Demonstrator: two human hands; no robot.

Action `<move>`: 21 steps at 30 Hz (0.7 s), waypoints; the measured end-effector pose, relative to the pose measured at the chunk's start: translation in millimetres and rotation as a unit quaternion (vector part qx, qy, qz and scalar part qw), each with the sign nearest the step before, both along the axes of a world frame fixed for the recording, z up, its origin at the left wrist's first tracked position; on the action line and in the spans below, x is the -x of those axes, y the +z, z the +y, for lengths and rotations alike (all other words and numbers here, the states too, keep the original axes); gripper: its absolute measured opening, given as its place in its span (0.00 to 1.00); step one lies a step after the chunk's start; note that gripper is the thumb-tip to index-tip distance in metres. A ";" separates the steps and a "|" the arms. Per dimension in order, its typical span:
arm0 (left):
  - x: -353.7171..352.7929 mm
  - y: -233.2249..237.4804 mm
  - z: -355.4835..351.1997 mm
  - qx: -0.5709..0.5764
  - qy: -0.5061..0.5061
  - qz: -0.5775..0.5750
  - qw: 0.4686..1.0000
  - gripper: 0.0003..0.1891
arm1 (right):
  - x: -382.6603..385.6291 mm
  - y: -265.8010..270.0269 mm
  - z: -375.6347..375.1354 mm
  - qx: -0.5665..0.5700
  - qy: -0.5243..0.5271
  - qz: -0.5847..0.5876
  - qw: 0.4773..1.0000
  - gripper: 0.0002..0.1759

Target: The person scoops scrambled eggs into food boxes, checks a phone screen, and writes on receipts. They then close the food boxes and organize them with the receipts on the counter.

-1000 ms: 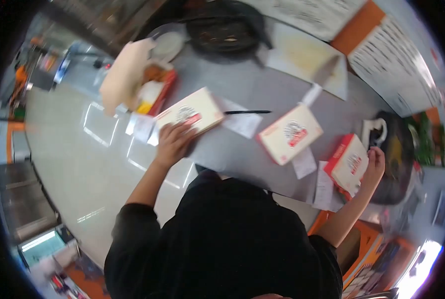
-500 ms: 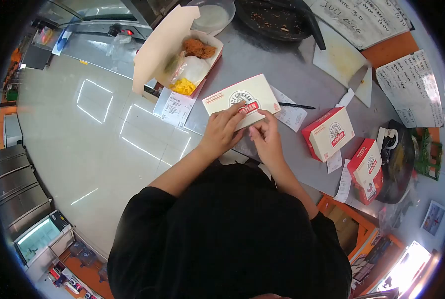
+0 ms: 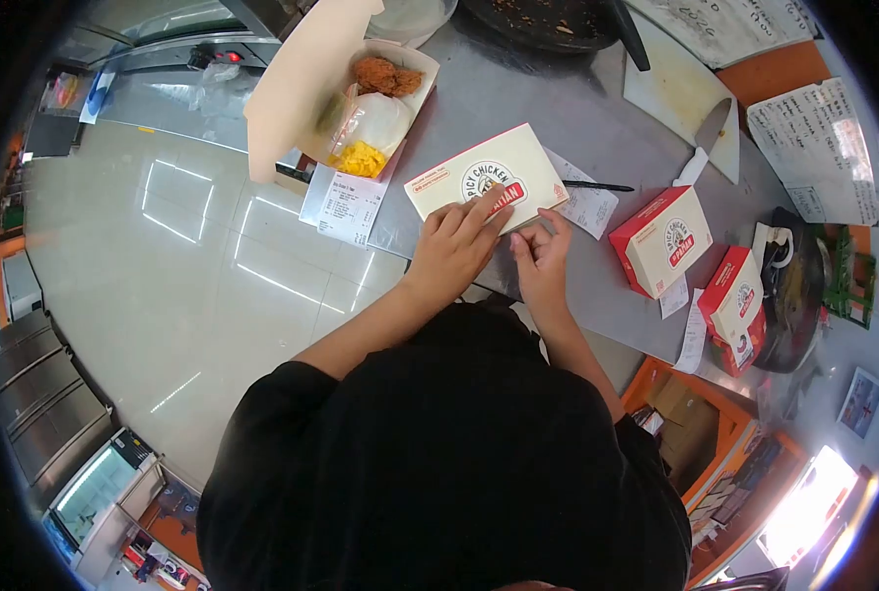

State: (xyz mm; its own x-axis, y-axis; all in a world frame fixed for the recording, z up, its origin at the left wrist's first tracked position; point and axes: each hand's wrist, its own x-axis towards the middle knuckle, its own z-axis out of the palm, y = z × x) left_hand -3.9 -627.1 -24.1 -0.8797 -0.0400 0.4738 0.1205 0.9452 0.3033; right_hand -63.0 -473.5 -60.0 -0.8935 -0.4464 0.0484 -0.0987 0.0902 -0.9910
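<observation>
A closed cream-and-red chicken box [image 3: 479,174] lies on the steel table in front of me. My left hand [image 3: 452,239] rests on its lid and near edge, fingers spread over the printed logo. At the box's near right corner is my right hand [image 3: 545,264], its fingers bent and thumb raised by the edge; whether it pinches the box is unclear. An open box [image 3: 418,118] at the upper left holds fried chicken [image 3: 387,76], wrapped white rice [image 3: 378,122] and yellow pieces [image 3: 360,160]. A receipt [image 3: 587,202] and black pen [image 3: 598,185] lie beside the closed box.
Two more closed boxes, one [image 3: 662,242] nearer and one [image 3: 734,303] farther, stand at the right on receipts. A knife [image 3: 691,167] lies by a white cutting board [image 3: 678,97]. A dark pan [image 3: 548,27] is at the top. Another receipt [image 3: 351,205] sits left.
The view has shifted slightly, so the table and boxes appear displaced. Both hands remain at the closed box; my right hand's fingers have shifted slightly at its corner.
</observation>
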 end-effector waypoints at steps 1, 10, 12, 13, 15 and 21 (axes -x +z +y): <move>-0.1 0.9 0.7 0.002 -0.001 -0.001 1.000 0.27 | 2.4 -18.3 2.2 0.002 -0.001 -0.001 1.000 0.29; -0.3 10.0 -1.8 -0.007 -0.029 -0.088 0.996 0.31 | 31.4 4.5 19.0 -0.226 0.028 0.050 0.973 0.31; 6.1 36.1 -4.1 0.014 0.008 -0.120 0.993 0.38 | 53.2 27.5 27.1 -0.246 -0.019 0.196 0.949 0.27; 14.3 37.1 -4.9 0.048 0.059 -0.090 0.993 0.47 | 63.7 32.1 32.7 -0.262 -0.066 0.333 0.903 0.25; 28.0 34.7 -6.7 0.030 0.083 -0.120 0.989 0.50 | 78.8 27.0 47.8 -0.309 -0.021 0.311 0.899 0.25; 83.4 14.3 28.1 -0.023 0.252 -0.155 0.955 0.56 | 81.9 11.7 66.3 -0.367 0.039 0.317 0.874 0.26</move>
State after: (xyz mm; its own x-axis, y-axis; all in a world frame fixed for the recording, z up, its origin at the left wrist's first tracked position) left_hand -87.3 -599.0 -9.8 -0.8406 -0.5102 0.1816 -0.4492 0.8442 0.2924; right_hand -144.9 -407.3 -48.3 -0.7572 -0.6225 0.1975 -0.6402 0.6475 -0.4135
